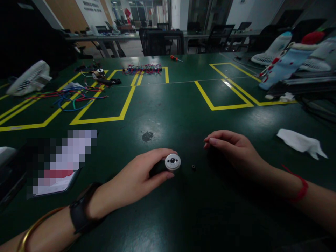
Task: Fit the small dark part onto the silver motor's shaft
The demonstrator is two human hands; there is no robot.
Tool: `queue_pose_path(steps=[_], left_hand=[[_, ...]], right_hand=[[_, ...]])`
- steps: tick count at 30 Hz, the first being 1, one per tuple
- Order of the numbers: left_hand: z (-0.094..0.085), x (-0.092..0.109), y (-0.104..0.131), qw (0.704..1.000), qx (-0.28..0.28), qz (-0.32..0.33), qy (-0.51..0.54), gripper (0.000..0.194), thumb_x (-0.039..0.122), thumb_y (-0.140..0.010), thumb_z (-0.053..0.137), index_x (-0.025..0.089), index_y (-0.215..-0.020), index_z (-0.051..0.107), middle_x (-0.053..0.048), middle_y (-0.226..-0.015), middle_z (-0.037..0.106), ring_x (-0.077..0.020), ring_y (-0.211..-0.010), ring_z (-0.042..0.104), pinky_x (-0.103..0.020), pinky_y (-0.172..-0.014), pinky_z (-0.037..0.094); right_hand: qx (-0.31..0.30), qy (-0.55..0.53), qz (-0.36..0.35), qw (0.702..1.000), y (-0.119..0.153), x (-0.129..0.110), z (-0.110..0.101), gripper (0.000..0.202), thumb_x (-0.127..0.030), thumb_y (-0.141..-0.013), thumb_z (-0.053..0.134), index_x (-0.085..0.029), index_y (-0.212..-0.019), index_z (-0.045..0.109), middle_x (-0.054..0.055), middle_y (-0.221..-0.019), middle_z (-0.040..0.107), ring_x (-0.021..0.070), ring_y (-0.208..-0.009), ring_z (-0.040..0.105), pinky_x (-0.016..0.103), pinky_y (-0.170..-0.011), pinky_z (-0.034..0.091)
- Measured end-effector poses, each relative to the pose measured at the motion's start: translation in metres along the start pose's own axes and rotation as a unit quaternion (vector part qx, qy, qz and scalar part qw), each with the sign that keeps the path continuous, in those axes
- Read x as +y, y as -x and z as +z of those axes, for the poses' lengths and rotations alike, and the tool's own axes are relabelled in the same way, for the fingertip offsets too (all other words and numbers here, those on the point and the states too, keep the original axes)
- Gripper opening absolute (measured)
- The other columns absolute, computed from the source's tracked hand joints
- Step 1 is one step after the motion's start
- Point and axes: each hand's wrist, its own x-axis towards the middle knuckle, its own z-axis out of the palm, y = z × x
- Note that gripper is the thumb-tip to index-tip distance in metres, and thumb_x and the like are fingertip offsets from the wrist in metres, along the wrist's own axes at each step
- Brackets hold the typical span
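My left hand (139, 175) is closed around a small round silver metal part (173, 166), gripping its sides between thumb and fingers. Its top face shows a dark hole in the middle with a smaller one on either side. Just right of it, a tiny black piece (193, 167) lies on the green tabletop (168, 115). Farther right my right hand (231, 147) hovers low over the table, thumb and fingertips pressed together. Whatever is between those fingertips, if anything, is too small or hidden to make out.
A partly blurred phone (68, 164) lies at left, with loose wires (76, 98) and a white fan (31, 78) beyond. At the back are a wire bundle (143, 69) and a screwdriver (174, 58). A white tissue (300, 141) and a blue plush item (283, 64) are at right.
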Motion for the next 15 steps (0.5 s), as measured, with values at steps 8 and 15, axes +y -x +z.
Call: queue_pose_path(steps=[8,15], left_hand=[[-0.0014,-0.0006,0.0002,1.0,0.0,0.0,0.009,0.04,0.026,-0.091,0.061,0.029,-0.129,0.05,-0.002,-0.126,0.061,-0.0206,-0.113,0.058,-0.035,-0.097,0.047],[-0.0013,-0.0012,-0.0004,1.0,0.001,0.0,0.009,0.039,0.025,-0.091,0.062,0.029,-0.128,0.05,-0.001,-0.125,0.062,-0.0196,-0.112,0.059,-0.033,-0.097,0.047]], right_hand=[[0.008,0.022,-0.001,1.0,-0.0002,0.0012,-0.001,0.013,-0.032,-0.081,0.072,-0.023,-0.09,0.072,0.002,-0.083,0.071,0.0147,-0.075,0.064,0.026,-0.064,0.048],[-0.009,0.062,-0.004,0.998,-0.0004,-0.0018,0.0003,0.015,-0.035,-0.084,0.068,-0.023,-0.092,0.07,0.001,-0.085,0.07,0.0146,-0.074,0.064,0.027,-0.065,0.048]])
